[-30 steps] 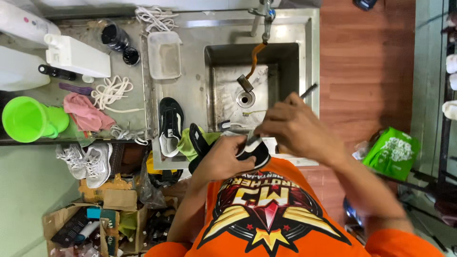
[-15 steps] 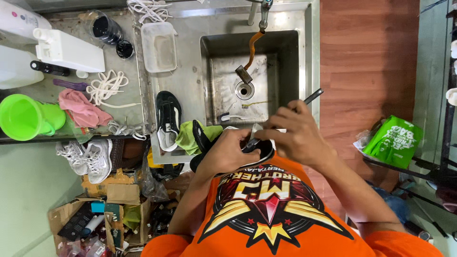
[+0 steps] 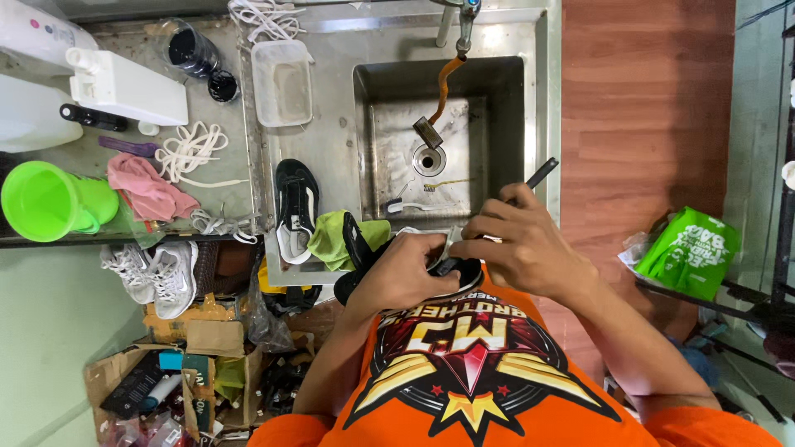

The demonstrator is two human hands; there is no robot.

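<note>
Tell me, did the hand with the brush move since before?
Yes. The right hand with the dark-handled brush slid a little toward the person, away from the sink drain.

You are looking straight down from your head-worn camera, close over your own chest and hands, facing the steel sink (image 3: 447, 124) on the far side; no second view is sharing this scene.

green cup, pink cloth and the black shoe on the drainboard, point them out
green cup (image 3: 37, 201), head view, on its open mouth
pink cloth (image 3: 147, 190), head view, on its crumpled middle
black shoe (image 3: 294, 203), head view, on its dark upper
</note>
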